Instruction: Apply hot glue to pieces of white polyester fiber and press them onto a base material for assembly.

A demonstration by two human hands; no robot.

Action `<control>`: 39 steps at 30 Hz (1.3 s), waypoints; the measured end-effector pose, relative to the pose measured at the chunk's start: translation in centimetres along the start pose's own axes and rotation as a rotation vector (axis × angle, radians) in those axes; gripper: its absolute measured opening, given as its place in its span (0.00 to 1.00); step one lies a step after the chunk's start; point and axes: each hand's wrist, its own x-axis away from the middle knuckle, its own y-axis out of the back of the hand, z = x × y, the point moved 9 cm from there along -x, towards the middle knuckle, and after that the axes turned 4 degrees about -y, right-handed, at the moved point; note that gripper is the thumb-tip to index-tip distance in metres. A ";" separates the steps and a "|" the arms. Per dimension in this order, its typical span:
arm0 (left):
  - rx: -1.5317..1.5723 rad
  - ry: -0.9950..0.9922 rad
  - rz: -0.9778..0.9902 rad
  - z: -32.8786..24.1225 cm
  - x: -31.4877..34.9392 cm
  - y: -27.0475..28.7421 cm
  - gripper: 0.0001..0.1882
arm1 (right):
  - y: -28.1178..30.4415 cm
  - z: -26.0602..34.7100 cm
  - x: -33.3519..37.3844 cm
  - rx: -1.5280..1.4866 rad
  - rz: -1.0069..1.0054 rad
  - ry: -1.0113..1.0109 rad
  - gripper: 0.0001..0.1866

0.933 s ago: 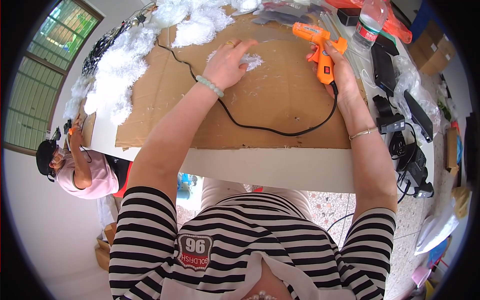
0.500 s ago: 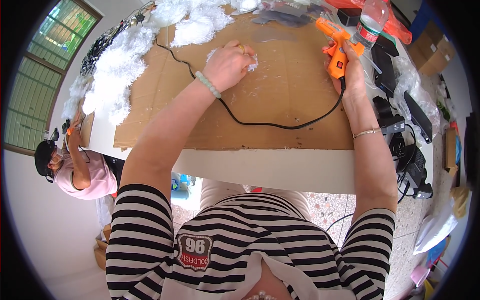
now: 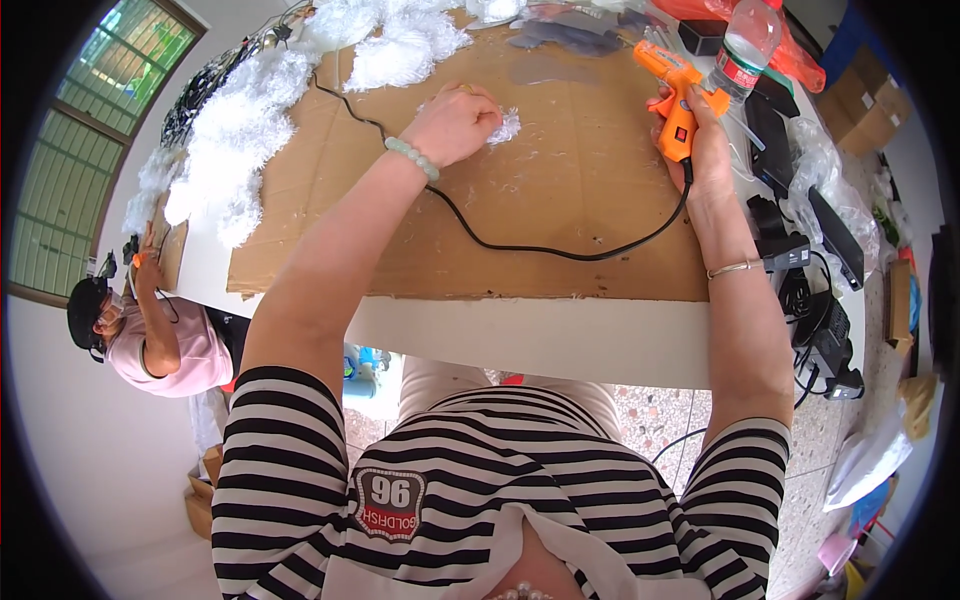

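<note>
My left hand (image 3: 455,125) is over the cardboard sheet (image 3: 560,200), its fingers curled down on a small white fringed piece (image 3: 506,126). Only the right end of that piece shows plainly beside the fingers; the hand hides the rest. At the right, my right hand (image 3: 708,145) grips an orange hot glue gun (image 3: 680,125) by its handle. The gun's nozzle points up and left, away from the white piece. Its black cord (image 3: 560,256) loops across the cardboard and passes under my left wrist.
White fluffy fringe (image 3: 235,140) is heaped along the left and far edges. Grey translucent sheets (image 3: 565,38) lie at the far side. Beyond the glue gun stands a plastic bottle (image 3: 745,45). Black adapters and cables (image 3: 825,345) line the right edge. Another person (image 3: 165,340) works at far left.
My left hand has shifted slightly left and rolled, uncovering more of the white piece's right end. My right hand and the glue gun have hardly moved.
</note>
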 end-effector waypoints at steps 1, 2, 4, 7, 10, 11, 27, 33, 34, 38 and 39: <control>-0.024 0.023 0.027 0.0 -0.2 -0.1 0.07 | 0.0 -0.1 0.0 0.005 0.001 -0.007 0.17; -0.024 0.022 0.027 -0.5 -0.3 -0.1 0.07 | 0.0 -0.1 0.0 0.004 0.000 -0.006 0.17; -0.155 0.017 -0.004 -1.5 -0.3 0.2 0.08 | 0.1 0.0 0.2 0.028 -0.020 0.004 0.17; -0.192 0.071 -0.050 -1.2 0.2 0.1 0.13 | -0.3 -0.1 0.4 0.035 -0.008 0.003 0.17; -0.146 0.155 -0.124 0.1 0.9 0.5 0.16 | 0.0 -0.3 0.3 0.051 -0.026 -0.009 0.16; -0.147 0.155 -0.124 0.2 1.0 0.5 0.16 | 0.0 -0.3 0.3 0.051 -0.025 -0.008 0.16; 0.173 0.409 -0.202 3.8 1.0 3.5 0.15 | -0.3 -0.3 0.3 0.078 -0.005 -0.009 0.17; -0.338 0.085 -0.079 -0.3 -0.5 0.9 0.08 | -0.7 -0.6 0.4 0.064 0.020 -0.019 0.17; -0.350 0.043 -0.061 -0.5 -0.5 0.6 0.06 | -0.7 -0.6 0.3 0.058 0.028 -0.014 0.17; -0.250 0.027 -0.059 0.3 -0.8 1.8 0.07 | -0.6 -0.5 0.2 0.060 0.013 -0.022 0.17; 0.000 0.153 -0.085 1.7 -1.0 2.2 0.08 | -0.4 -0.6 0.2 0.085 0.026 -0.054 0.17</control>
